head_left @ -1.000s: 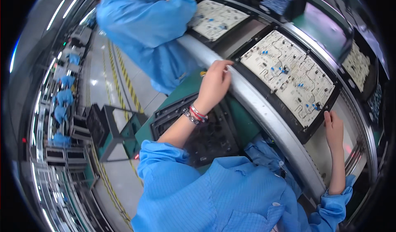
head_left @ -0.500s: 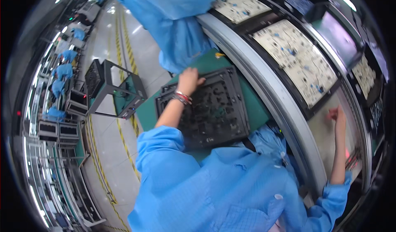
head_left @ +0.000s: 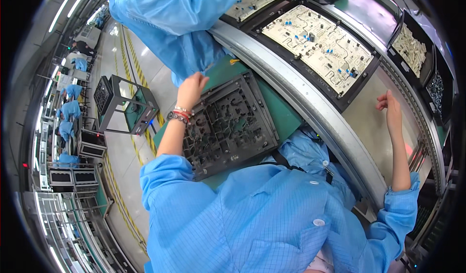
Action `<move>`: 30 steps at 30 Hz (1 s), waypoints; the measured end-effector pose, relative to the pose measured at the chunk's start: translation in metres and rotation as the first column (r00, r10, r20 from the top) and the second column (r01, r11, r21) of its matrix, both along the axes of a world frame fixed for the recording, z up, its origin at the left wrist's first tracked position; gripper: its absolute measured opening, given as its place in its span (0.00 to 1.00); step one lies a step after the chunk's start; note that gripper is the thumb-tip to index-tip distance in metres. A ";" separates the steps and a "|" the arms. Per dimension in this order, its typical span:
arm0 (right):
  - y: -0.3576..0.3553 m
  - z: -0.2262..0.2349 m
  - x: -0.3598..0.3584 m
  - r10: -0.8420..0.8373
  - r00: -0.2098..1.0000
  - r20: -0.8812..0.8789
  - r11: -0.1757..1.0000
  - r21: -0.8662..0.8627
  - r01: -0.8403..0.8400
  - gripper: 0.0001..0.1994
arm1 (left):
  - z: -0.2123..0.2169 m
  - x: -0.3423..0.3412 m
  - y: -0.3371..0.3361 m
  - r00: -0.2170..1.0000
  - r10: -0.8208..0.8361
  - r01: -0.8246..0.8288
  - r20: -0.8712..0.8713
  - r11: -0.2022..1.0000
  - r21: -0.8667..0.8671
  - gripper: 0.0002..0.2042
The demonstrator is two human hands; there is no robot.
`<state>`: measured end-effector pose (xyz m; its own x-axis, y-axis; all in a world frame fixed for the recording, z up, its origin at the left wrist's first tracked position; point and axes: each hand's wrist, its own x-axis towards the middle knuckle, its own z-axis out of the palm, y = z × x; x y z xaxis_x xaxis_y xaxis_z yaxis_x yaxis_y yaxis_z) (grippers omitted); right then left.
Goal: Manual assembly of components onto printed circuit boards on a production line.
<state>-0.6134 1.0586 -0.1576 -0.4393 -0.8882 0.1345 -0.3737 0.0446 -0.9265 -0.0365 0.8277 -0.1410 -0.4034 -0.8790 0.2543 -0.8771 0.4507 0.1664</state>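
Left hand half-curled beside the upper-left edge of a black slotted carrier on the green bench; impossible to tell whether grasping. Further right, framed, populated circuit board on the conveyor. Rightmost, right hand released, fingers bent. Apparently positioning the carrier; for lifting, grip opposite rims.

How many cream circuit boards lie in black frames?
2: one cream, rectangular circuit board nearest the wearer, another board beyond, partly behind a co-worker's blue sleeve; more may be hidden.
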 end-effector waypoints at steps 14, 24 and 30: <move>0.007 0.000 0.002 -0.025 0.996 -0.088 0.999 0.021 0.026 0.25 | -0.073 -0.013 0.009 0.980 0.029 0.027 0.197 0.961 -0.274 0.10; 0.011 -0.026 -0.023 -0.076 0.996 -0.035 0.997 0.010 0.077 0.24 | -0.029 -0.044 0.041 0.998 -0.037 0.045 0.046 0.981 -0.190 0.17; 0.015 -0.034 -0.032 -0.026 1.000 -0.015 1.000 0.009 0.026 0.23 | -0.038 -0.045 0.047 0.958 -0.042 0.115 0.283 0.962 -0.246 0.14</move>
<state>-0.6451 1.0740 -0.1914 -0.4603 -0.8777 0.1331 -0.3860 0.0629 -0.9204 -0.0814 0.8748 -0.1788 -0.5540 -0.7608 0.3381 -0.8323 0.5151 -0.2048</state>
